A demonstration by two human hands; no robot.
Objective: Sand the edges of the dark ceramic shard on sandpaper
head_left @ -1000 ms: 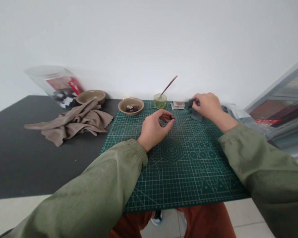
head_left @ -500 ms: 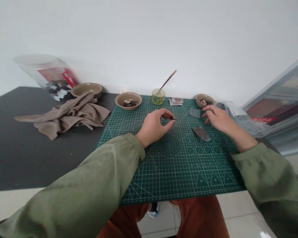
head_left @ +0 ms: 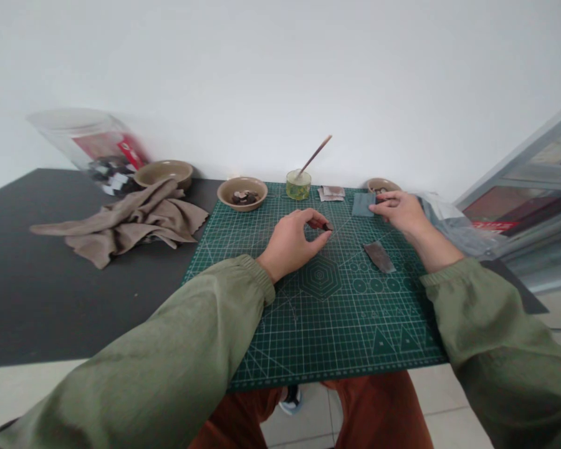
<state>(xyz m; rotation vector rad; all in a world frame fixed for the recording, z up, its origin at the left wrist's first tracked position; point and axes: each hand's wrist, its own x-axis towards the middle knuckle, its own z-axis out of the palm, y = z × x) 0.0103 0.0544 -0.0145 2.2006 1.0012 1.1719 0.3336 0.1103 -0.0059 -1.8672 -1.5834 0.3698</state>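
So, the left hand [head_left: 290, 244] is closed in a pinch over the middle of a green cutting mat [head_left: 336, 324], thumb and fingertips together on a small dark chip [head_left: 328, 227] that pokes out just past them. The chip is too small to tell what it is made of.

The right hand [head_left: 399, 212] sits farther right, its fingers loosely apart and pointing left, their tips at the right edge of a grey-blue square pad [head_left: 363, 204]. Whether they are gripping anything, I cannot tell. Just below that hand, a dark flat strip [head_left: 379, 257] lies at a slant on the mat, touching neither hand. A small tan bowl [head_left: 381, 184] sits behind the right fingers at the mat's far edge, partly hidden.

Along that same edge are a larger tan bowl [head_left: 242, 194] holding dark pieces, a glass jar [head_left: 298, 187] of yellow-green liquid with a thin stick [head_left: 316, 154] leaning in it, and a folded paper packet [head_left: 331, 194]. To the left, on the black table [head_left: 51, 293], a crumpled brown cloth [head_left: 121, 224] lies against another tan bowl [head_left: 163, 174], with a clear tub [head_left: 91, 146] of dark pieces behind it. A plastic bag [head_left: 449, 215] lies past the right hand.
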